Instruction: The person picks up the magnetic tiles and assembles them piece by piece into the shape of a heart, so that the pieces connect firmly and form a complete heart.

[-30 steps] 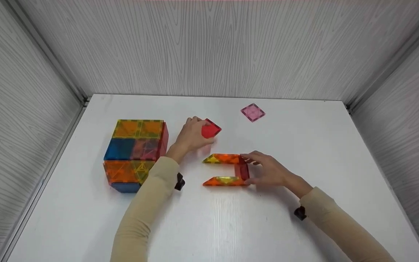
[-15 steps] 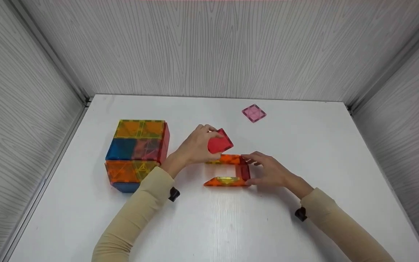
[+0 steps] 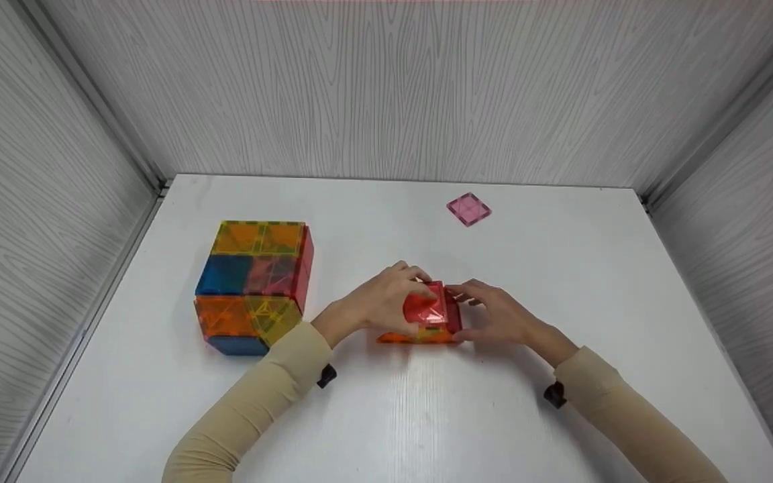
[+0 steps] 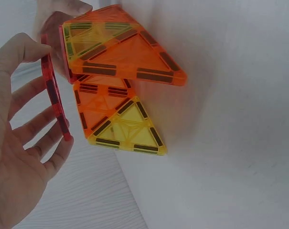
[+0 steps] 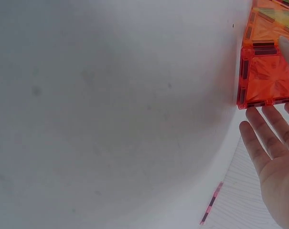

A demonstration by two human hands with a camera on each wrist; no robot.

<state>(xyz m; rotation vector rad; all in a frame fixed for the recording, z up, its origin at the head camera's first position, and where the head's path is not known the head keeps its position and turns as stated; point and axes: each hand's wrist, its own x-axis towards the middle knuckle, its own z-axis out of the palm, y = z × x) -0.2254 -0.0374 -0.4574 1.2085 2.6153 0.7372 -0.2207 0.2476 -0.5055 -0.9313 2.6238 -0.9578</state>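
My left hand (image 3: pixel 380 302) holds a red square magnetic tile (image 3: pixel 430 308) by opposite edges, thumb nearer me and fingers farther off. This tile is above a small open frame of upright magnetic tiles; whether it touches their top edges I cannot tell. Orange tiles (image 4: pixel 134 59) and yellow triangle tiles (image 4: pixel 132 129) form the frame's two sloping-ended sides, seen in the left wrist view. An upright red tile (image 5: pixel 268 78) closes its right end. My right hand (image 3: pixel 500 312) grips that end between thumb and fingers, as the right wrist view also shows.
A larger block of orange, yellow, blue and red magnetic tiles (image 3: pixel 232 275) stands on the left of the white table (image 3: pixel 373 416). One pink square tile (image 3: pixel 469 209) lies flat farther back. Grey wood-grain panels (image 3: pixel 386 87) wall the table's back and sides.
My left hand has carried the red square tile rightward and toward me, from behind the frame to over it. My right hand stays at the frame's right end.
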